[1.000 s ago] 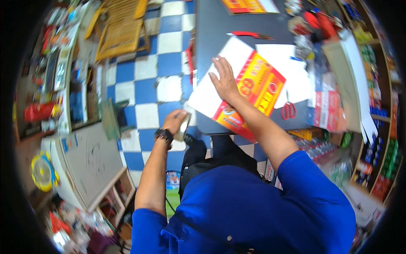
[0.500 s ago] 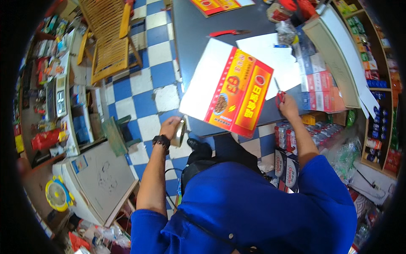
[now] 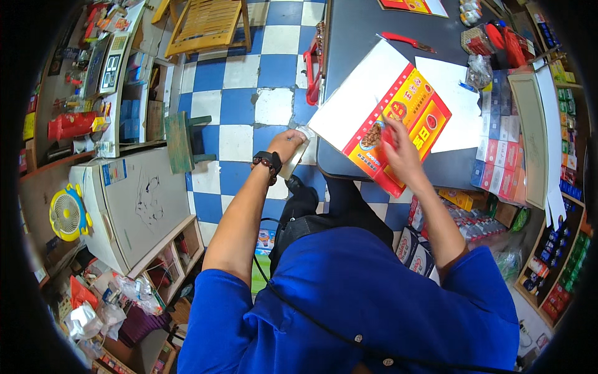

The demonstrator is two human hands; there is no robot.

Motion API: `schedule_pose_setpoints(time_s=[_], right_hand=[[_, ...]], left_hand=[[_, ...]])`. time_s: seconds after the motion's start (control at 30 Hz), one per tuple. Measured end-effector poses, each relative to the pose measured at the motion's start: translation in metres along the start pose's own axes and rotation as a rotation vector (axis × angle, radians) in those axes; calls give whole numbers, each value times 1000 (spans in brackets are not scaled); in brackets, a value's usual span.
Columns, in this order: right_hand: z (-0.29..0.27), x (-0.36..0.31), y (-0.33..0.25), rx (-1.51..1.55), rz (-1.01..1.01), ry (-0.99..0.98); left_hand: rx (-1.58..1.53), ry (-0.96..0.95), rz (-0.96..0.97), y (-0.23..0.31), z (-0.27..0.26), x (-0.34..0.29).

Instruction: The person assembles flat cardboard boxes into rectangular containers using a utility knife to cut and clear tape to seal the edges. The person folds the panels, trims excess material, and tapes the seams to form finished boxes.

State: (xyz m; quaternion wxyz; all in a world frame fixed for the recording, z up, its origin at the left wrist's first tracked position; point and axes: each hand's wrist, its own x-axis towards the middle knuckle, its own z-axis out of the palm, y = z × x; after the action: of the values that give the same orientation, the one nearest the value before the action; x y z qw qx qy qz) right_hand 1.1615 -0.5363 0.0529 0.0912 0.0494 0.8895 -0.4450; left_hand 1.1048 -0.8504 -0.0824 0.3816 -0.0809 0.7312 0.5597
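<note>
My left hand (image 3: 285,147), wearing a dark wrist strap, is closed on a wide roll of tape (image 3: 295,163) beside the table's left edge. It is right by the white corner of a flat cardboard piece (image 3: 361,81). That piece lies tilted on the table, half white and half printed red and yellow. Over the printed half, my right hand (image 3: 403,153) grips red-handled scissors (image 3: 390,132), blades pointing away from me. The fingers partly cover the scissors. Whether the blades touch the card I cannot tell.
On the dark table (image 3: 349,25) lie a red-handled knife (image 3: 408,42), a white sheet (image 3: 451,112) and another printed cardboard (image 3: 417,6). Stacked small boxes (image 3: 498,140) and jars line its right side. A wooden chair (image 3: 205,25), green stool (image 3: 179,142) and white cabinet (image 3: 143,199) stand left.
My right hand has brought the scissors leftward from the card's right side to above its printed half. My left hand has raised the tape roll to the card's corner. The view has shifted.
</note>
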Motion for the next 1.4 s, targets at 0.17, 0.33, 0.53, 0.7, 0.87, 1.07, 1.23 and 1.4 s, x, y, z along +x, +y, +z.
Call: schedule_pose_setpoints(time_s=[0.17,0.33,0.53,0.7,0.87,1.07,1.23,1.4], right_hand=[[84,90,-36,-323,-247,122],[115,108,-12,-512,-330,249],[119,108,-6,-504,-330,277],[120,110,-2,-546,-351,285],[119,108,-8,-505,-322,262],[101,101,-18,-411,-348,154],[66,47,-33,-146,68,-338],[66,16,-32,-108,280,-777]], left_hand=[[59,37,-9,7,1,-3],[99,40,17,10,1,-9],[153,72,24,12,-6,-32],[19,10,126,-2,-9,-32],[138,51,-14,6,-11,-29],[126,87,-5,11,-13,-36],[58,36,-32,15,-14,-38],[66,0,-22,11,-16,-33]])
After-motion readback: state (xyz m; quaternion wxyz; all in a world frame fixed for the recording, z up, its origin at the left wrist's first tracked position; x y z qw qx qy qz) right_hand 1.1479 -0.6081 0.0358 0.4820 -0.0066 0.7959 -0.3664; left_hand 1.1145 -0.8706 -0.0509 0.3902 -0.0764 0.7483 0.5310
